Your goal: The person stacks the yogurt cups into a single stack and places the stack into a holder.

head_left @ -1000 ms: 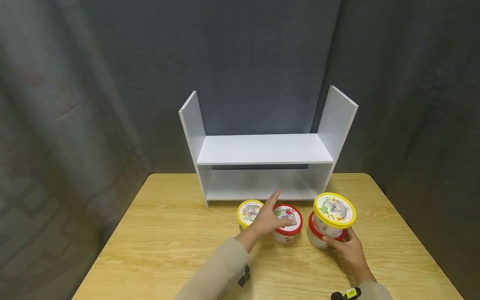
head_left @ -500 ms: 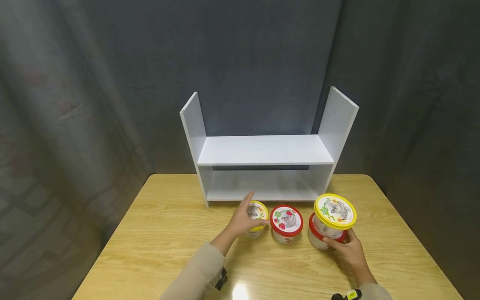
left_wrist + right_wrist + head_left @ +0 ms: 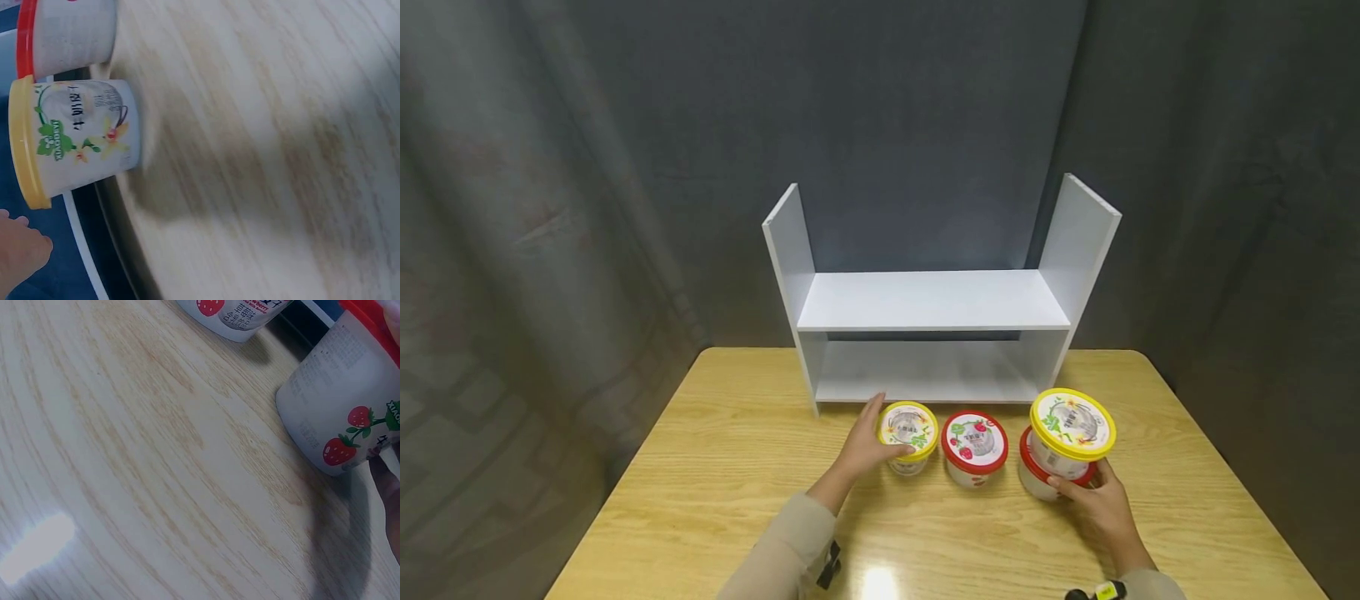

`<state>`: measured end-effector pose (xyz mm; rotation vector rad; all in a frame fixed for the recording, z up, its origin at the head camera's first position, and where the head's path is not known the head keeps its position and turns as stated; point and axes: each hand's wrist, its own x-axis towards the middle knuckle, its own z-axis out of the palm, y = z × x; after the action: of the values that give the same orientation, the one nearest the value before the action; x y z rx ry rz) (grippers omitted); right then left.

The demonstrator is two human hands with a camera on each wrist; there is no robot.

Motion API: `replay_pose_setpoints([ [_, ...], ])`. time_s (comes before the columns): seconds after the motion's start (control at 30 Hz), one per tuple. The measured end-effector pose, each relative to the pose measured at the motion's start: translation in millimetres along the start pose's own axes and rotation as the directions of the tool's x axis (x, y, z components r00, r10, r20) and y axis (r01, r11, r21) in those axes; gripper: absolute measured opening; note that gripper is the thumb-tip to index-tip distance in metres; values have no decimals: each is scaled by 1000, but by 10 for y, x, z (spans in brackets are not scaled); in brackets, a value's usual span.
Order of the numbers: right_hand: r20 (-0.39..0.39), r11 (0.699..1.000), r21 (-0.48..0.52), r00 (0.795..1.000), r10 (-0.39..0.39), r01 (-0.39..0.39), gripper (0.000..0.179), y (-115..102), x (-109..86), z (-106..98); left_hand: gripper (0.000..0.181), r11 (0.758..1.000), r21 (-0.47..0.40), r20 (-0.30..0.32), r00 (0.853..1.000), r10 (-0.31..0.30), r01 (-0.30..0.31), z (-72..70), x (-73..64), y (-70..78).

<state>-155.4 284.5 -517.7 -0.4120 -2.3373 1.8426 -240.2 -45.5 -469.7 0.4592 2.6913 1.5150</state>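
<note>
In the head view, my left hand (image 3: pixel 861 446) is spread at the left side of a yellow-lidded ice cream tub (image 3: pixel 908 429), thumb in front of the lid and fingers beyond it. The left wrist view has fingertips (image 3: pixel 25 250) beside that lid. A red-lidded tub with strawberries (image 3: pixel 973 446) stands just to its right. Farther right, my right hand (image 3: pixel 1097 500) grips a second red-lidded tub (image 3: pixel 1036 479) low on its side, thumb at the front. Another yellow-lidded tub (image 3: pixel 1072 423) sits stacked on top of it, covering most of the red lid.
Behind the tubs stands a white two-level shelf (image 3: pixel 932 300) with tall side panels. Its lower board (image 3: pixel 925 371) lies close behind the tubs. All this is on a wooden table (image 3: pixel 715 467), with grey curtains (image 3: pixel 925 125) at the back and sides.
My left hand has moved left, from over the middle red-lidded tub to the left side of the yellow-lidded one. The right hand keeps its grip on the stack.
</note>
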Motion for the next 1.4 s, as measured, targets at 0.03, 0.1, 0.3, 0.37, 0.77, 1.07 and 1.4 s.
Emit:
replay_pose_setpoints([
  [0.03, -1, 1000, 1, 1000, -1, 1, 79, 1, 0, 1, 100, 1000, -1, 0, 1000, -1, 1, 7, 1, -11],
  [0.1, -1, 1000, 8, 1000, -3, 3, 78, 3, 0, 4, 101, 1000, 0, 2, 1000, 1, -1, 25, 9, -45],
  [0.3, -7, 1000, 8, 1000, -16, 16, 77, -3, -4, 10, 103, 1000, 7, 12, 1000, -17, 17, 107, 49, -156],
  [0.37, -10, 1000, 5, 1000, -23, 23, 77, -12, -6, 12, 103, 1000, -3, 13, 1000, -23, 23, 130, 57, -179],
  [0.77, 3, 1000, -7, 1000, -17, 17, 80, -59, -18, 7, 107, 996, -86, 39, 999, -26, 30, 188, 42, -228],
  [1.07, 6, 1000, -24, 1000, -4, 4, 81, -24, -11, -7, 106, 993, -116, 6, 1000, -25, 26, 229, 33, -260],
  [1.4, -2, 1000, 12, 1000, -19, 19, 78, 6, -5, 1, 105, 989, -141, -8, 999, -35, 33, 148, -1, -162],
])
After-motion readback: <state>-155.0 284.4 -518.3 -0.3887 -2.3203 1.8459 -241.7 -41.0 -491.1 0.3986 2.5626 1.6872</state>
